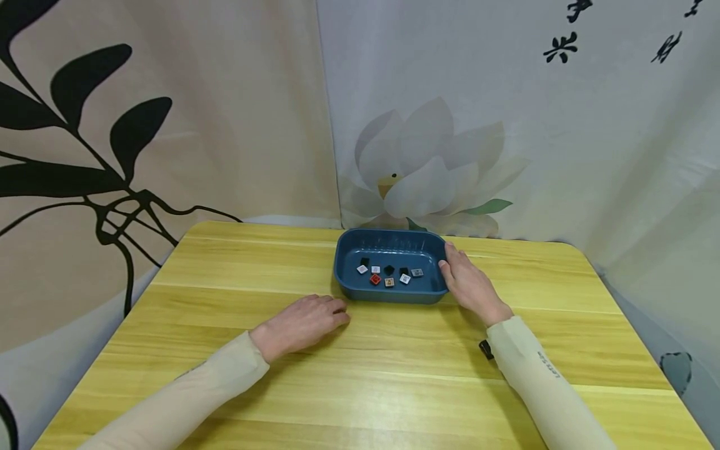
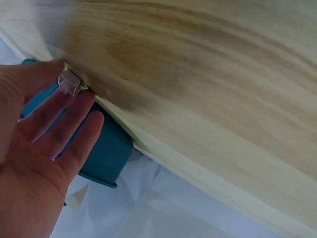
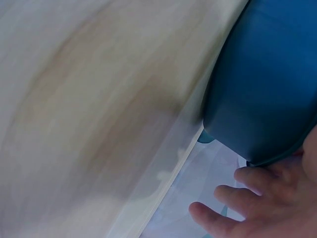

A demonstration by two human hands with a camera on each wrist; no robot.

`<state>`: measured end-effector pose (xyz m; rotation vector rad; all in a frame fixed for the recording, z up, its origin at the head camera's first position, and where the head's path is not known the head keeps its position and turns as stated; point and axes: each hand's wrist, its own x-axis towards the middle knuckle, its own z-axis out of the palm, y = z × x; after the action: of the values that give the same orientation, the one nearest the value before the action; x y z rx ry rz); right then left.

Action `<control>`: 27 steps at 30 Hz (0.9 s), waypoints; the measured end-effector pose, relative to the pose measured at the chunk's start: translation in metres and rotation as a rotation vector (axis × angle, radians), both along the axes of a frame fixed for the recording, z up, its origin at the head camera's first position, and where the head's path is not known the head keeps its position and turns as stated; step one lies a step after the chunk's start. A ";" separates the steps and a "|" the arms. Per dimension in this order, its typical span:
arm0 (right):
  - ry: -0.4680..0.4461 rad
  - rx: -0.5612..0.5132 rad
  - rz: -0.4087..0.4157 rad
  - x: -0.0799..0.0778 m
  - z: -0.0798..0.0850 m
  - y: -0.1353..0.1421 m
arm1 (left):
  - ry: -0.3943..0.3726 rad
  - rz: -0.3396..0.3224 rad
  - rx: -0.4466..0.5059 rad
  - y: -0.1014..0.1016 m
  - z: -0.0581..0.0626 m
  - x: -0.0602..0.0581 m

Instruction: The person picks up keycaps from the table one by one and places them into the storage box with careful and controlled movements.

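Note:
A blue rectangular plastic bin (image 1: 394, 294) stands near the table's far edge. Several small square keycap-like pieces (image 1: 389, 282) in white, black, grey and red lie on its floor. My left hand (image 1: 306, 322) is low over the table, just in front of the bin's left corner. Thumb and fingertips pinch a small pale, hollow keycap-like piece (image 2: 70, 82), which the head view hides behind the hand. At the bin's right end, my right hand (image 1: 471, 284) holds the rim, thumb at the near side and fingers along the outer wall, some stretched past it (image 3: 233, 218).
The wooden table (image 1: 360, 387) reaches toward me under both forearms. A pale curtain (image 1: 253, 125) printed with plants hangs right behind its far edge. A small black clip-like object (image 1: 486, 350) shows beside the right cuff.

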<state>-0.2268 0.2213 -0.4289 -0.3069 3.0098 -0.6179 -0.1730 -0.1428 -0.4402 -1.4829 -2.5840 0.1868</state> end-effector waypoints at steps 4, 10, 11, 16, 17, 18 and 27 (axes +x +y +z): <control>0.006 -0.002 0.004 -0.001 -0.001 0.000 | -0.004 -0.005 -0.001 0.000 0.001 0.000; 0.011 -0.004 0.007 -0.002 -0.002 -0.001 | 0.008 -0.001 -0.010 0.001 0.002 -0.001; 0.012 -0.003 0.007 -0.002 -0.002 -0.001 | 0.008 0.000 -0.014 0.001 0.002 -0.001; 0.009 0.001 0.006 -0.001 -0.002 -0.001 | 0.017 -0.009 -0.022 0.002 0.001 0.001; 0.008 0.002 0.007 -0.001 -0.002 -0.001 | 0.019 -0.014 -0.018 0.002 0.002 0.001; 0.008 0.002 0.007 -0.001 -0.002 -0.001 | 0.026 -0.020 -0.013 0.002 0.002 0.001; 0.025 -0.007 0.006 0.001 0.000 -0.001 | 0.042 -0.055 0.146 0.007 0.026 0.001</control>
<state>-0.2263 0.2207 -0.4290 -0.3261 3.0302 -0.6286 -0.1716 -0.1354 -0.4138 -1.4799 -2.4625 0.0219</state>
